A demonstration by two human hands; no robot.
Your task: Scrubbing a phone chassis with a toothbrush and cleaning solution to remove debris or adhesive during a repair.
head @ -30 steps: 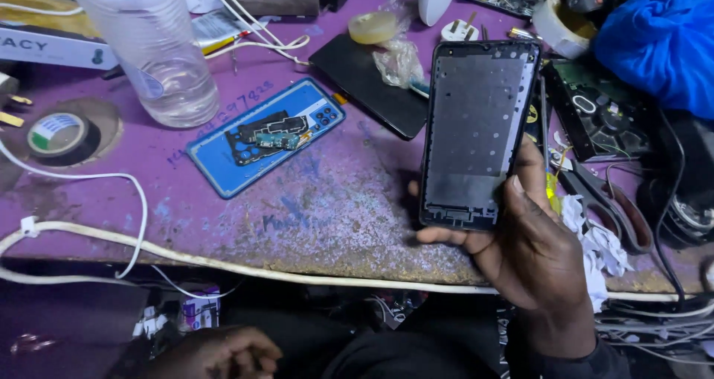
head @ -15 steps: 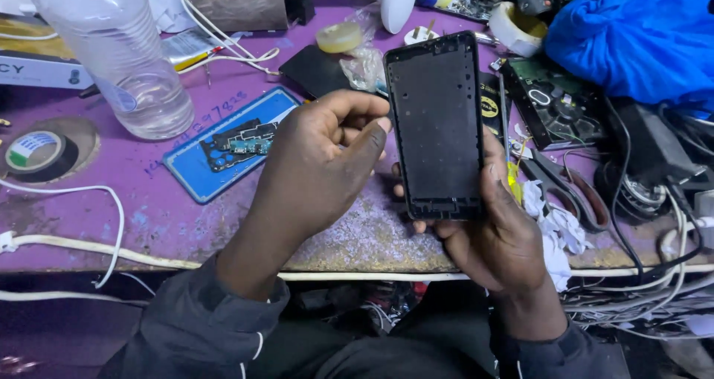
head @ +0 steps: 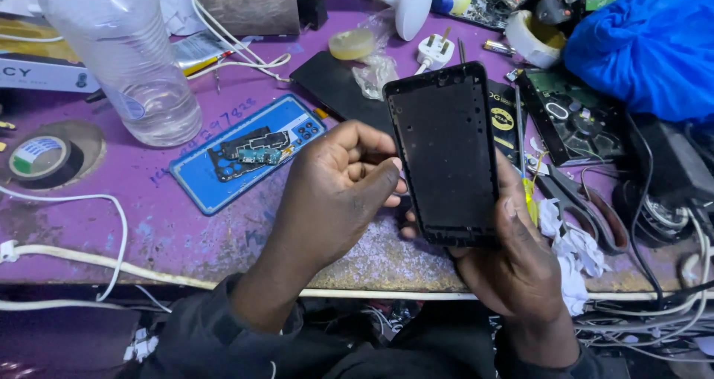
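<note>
My right hand [head: 513, 260] grips a black phone frame [head: 446, 152] from below and holds it upright over the purple workbench [head: 171, 230]. The frame's inner side faces me. My left hand [head: 338, 189] is curled next to the frame's left edge, with the thumb tip touching that edge about halfway down. Whether the left fingers pinch something small I cannot tell. Left of the hands, a blue phone back cover [head: 245, 152] lies flat with small dark circuit parts on it. A flat black panel [head: 335, 89] lies behind the frame.
A clear plastic water bottle [head: 123, 59] stands at the back left, next to a tape roll [head: 41, 159]. White cables [head: 89, 267] run along the front edge. At the right lie a blue cloth [head: 647, 44], a circuit board [head: 576, 119], black-handled scissors [head: 587, 208] and crumpled tissue [head: 569, 252].
My left hand came up from below the bench to the frame's left edge. My right hand brought the frame lower and closer to me.
</note>
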